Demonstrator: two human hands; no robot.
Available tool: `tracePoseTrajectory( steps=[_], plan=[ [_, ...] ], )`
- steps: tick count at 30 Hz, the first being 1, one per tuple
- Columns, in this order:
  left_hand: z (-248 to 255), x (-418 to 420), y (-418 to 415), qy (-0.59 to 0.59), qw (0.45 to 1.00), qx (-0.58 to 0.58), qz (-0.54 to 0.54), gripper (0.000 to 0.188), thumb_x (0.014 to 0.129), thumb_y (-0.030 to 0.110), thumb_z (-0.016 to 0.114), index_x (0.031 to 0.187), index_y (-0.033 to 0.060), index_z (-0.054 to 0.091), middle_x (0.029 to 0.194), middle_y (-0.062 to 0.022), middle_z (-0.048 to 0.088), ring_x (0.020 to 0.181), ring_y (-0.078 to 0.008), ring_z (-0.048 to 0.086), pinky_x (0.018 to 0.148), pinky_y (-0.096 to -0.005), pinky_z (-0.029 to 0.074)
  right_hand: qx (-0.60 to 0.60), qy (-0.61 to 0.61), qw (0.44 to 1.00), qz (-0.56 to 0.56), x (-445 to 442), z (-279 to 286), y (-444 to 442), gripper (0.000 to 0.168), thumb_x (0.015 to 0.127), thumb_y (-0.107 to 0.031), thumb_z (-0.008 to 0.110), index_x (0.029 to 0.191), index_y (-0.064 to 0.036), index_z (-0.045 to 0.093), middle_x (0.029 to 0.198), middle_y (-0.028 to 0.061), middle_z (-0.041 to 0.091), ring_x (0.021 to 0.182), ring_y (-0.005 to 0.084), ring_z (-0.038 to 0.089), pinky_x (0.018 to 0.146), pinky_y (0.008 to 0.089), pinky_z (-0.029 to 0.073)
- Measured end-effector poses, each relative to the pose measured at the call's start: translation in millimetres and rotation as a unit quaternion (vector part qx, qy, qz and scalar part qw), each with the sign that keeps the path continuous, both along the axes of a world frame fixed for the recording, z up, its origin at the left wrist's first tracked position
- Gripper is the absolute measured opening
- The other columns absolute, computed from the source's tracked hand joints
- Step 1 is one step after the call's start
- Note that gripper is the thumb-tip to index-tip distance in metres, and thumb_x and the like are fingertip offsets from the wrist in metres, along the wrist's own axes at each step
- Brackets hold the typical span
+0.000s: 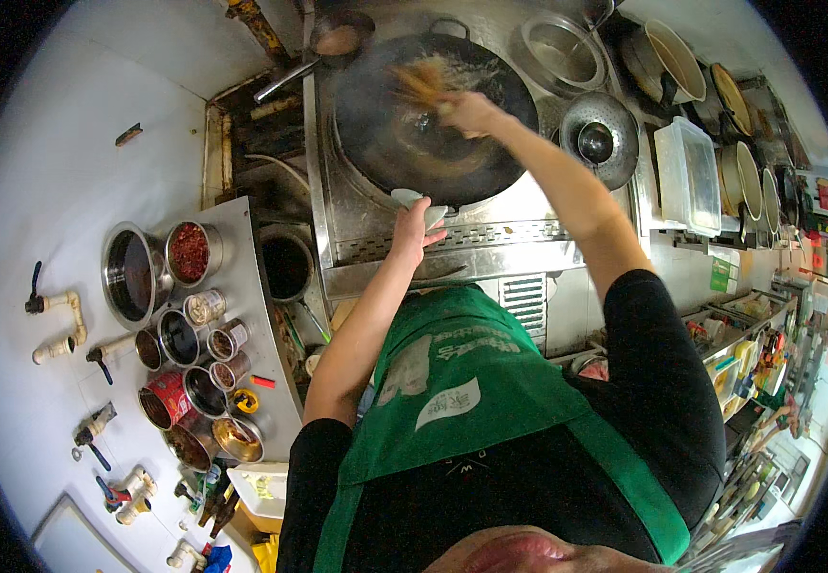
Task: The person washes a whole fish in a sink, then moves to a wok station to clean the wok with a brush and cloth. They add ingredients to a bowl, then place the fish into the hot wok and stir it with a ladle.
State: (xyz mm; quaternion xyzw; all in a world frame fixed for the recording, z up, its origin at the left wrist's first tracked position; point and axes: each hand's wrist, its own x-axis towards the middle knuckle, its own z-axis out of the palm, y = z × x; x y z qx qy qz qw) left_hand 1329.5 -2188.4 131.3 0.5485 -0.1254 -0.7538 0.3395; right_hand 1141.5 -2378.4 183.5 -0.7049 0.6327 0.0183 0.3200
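A large dark wok (385, 136) sits on the steel range, with steam or smoke above it. My right hand (472, 114) grips a bamboo wok brush (417, 77), blurred by motion, whose bristles are inside the wok towards its far side. Pale liquid or spray shows beside the bristles. At the wok's near rim, my left hand (414, 228) holds a folded pale cloth (406, 197) against or close to the near handle. The wok's far loop handle (449, 27) is free of both hands.
A ladle (595, 143) rests in a perforated strainer (621, 118) right of the wok, below a steel pot (564, 54). A long-handled pan (342, 36) lies upper left. Seasoning containers (188, 252) crowd the left counter (242, 222). A clear plastic tub (689, 175) stands right. Another person (786, 415) is far right.
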Motion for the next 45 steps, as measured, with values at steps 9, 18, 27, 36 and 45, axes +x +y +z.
tracePoseTrajectory(
  steps=[9, 18, 27, 36, 45],
  plan=[
    [9.7, -0.5, 0.6, 0.017, 0.996, 0.049, 0.069, 0.042, 0.083, 0.026, 0.059, 0.114, 0.0008, 0.046, 0.106, -0.0145, 0.056, 0.090, -0.0279, 0.063, 0.068, -0.0428, 0.058, 0.080, 0.109, 0.932, 0.336, -122.0, 61.4, 85.4, 0.046, 0.081, -0.020, 0.061, 0.126, -0.015, 0.058, 0.125, 0.0143, 0.058, 0.119, 0.0255, 0.054, 0.101, 0.0400, 0.042],
    [-7.4, -20.2, -10.3, -0.217, 0.976, -0.020, 0.002, 0.058, 0.086, 0.010, 0.055, 0.135, -0.0038, 0.026, 0.107, -0.0169, 0.055, 0.082, -0.0249, 0.063, 0.059, -0.0340, 0.053, -0.010, -0.064, 0.981, 0.181, 14.3, -27.3, 62.8, 0.038, 0.083, -0.021, 0.050, 0.118, -0.007, 0.057, 0.074, 0.0222, 0.065, 0.066, 0.0325, 0.066, 0.065, 0.0424, 0.054],
    [87.0, -11.6, 5.0, -0.435, 0.890, -0.131, 0.016, 0.029, 0.073, 0.010, 0.058, 0.097, -0.0069, 0.059, 0.093, -0.0131, 0.064, 0.087, -0.0252, 0.060, 0.076, -0.0376, 0.044, -0.134, 0.060, 0.987, 0.071, -177.7, 76.7, 83.5, 0.052, 0.087, -0.026, 0.057, 0.137, -0.022, 0.045, 0.101, 0.0136, 0.069, 0.084, 0.0270, 0.069, 0.075, 0.0401, 0.055],
    [232.6, -66.9, -93.8, -0.649, 0.669, -0.258, -0.254, 0.036, 0.074, 0.025, 0.059, 0.084, -0.0090, 0.064, 0.087, -0.0271, 0.066, 0.085, -0.0395, 0.064, 0.075, -0.0446, 0.048, 0.001, -0.399, 0.916, -0.044, -123.8, 91.0, 172.0, 0.070, 0.075, -0.026, 0.070, 0.138, -0.013, 0.043, 0.109, 0.0139, 0.065, 0.078, 0.0250, 0.066, 0.075, 0.0335, 0.053],
    [262.1, -182.7, 9.7, -0.743, 0.508, -0.356, -0.249, 0.038, 0.077, 0.016, 0.060, 0.104, -0.0084, 0.047, 0.088, -0.0286, 0.063, 0.078, -0.0423, 0.065, 0.074, -0.0453, 0.053, 0.095, -0.640, 0.740, -0.186, -163.8, 72.4, 206.2, 0.068, 0.083, -0.009, 0.067, 0.144, -0.013, 0.036, 0.075, 0.0024, 0.057, 0.050, 0.0078, 0.050, 0.041, 0.0226, 0.039]
  ],
)
